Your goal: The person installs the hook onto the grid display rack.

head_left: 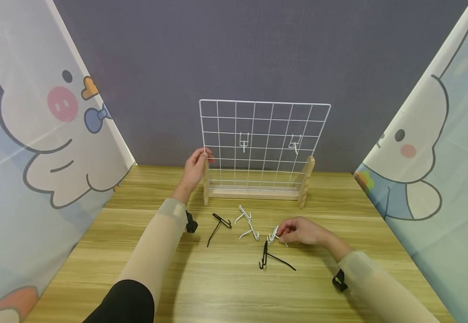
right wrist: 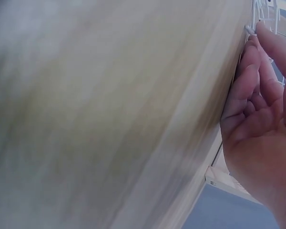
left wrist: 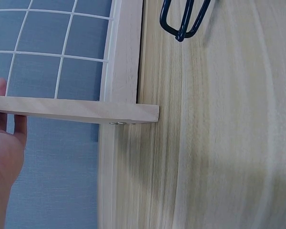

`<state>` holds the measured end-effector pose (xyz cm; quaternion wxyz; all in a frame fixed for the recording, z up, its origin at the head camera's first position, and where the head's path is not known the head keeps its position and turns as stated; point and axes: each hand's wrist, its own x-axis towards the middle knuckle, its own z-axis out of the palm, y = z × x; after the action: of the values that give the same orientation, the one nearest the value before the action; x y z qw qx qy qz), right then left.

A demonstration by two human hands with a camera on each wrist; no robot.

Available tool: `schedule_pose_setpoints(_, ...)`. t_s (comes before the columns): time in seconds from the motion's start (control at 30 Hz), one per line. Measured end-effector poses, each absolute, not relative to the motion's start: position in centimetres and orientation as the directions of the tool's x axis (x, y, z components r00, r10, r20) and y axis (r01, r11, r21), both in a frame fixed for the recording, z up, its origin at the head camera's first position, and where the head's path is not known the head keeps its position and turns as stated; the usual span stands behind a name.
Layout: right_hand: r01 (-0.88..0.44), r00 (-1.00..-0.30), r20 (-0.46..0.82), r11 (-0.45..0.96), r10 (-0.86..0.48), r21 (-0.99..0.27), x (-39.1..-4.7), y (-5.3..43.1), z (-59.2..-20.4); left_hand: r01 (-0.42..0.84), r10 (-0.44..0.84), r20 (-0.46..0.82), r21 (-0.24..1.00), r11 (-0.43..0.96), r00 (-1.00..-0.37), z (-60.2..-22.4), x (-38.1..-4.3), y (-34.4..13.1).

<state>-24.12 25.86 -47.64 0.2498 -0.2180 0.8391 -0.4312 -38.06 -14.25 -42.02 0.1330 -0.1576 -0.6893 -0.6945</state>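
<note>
A white wire grid rack stands on wooden feet, with two white hooks hung on its mesh. My left hand holds the rack's left side, at the top of the wooden post; in the left wrist view its fingers reach behind that post. On the table, my right hand pinches a white wire hook between thumb and fingertips. The right wrist view shows only a small part of this hook at the fingertips. Just in front of it lies a black hook.
Two more white hooks lie together on the wooden table before the rack. Another black hook is to their left. A grey panel rises behind the rack, and printed cartoon curtains flank the table.
</note>
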Motion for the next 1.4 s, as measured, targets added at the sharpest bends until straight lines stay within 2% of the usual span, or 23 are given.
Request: schedule_pose_setpoints(1.4,-0.113,-0.797,-0.217,0.493,-0.563,-0.863,-24.04,25.68,-47.67,0.399,0.031,0.4,0.916,-0.04,-0.916,-41.97,-38.03,-14.25)
